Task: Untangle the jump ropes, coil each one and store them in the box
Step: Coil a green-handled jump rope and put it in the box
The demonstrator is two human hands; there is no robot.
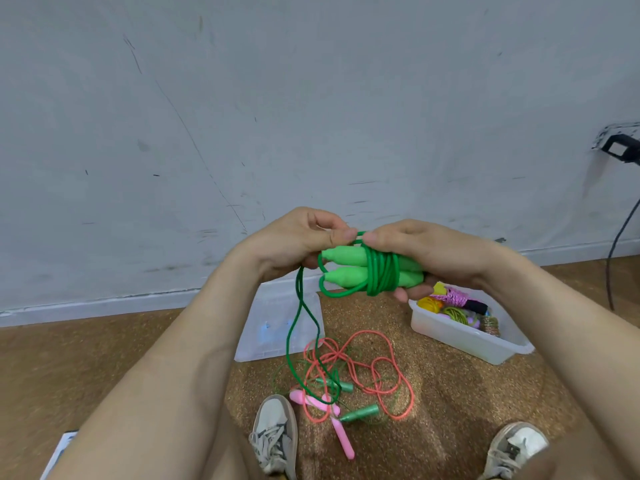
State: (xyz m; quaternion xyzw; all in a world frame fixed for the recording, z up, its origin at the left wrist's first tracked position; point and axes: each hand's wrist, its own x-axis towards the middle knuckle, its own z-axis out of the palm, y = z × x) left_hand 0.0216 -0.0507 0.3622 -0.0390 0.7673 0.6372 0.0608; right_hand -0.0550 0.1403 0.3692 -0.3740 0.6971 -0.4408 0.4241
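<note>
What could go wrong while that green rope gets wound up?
The loose tail of the green rope hangs into the orange rope on the floor; pulling could snag it. The wraps round the green handles are pinned only by the left hand and right hand; a slack grip may unwind them.

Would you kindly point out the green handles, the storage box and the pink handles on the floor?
green handles [344,276]: head view, bare tapered end of the lower handle.
box [457,336]: head view, its near white wall.
pink handles [343,439]: head view, middle of the nearer handle.
</note>
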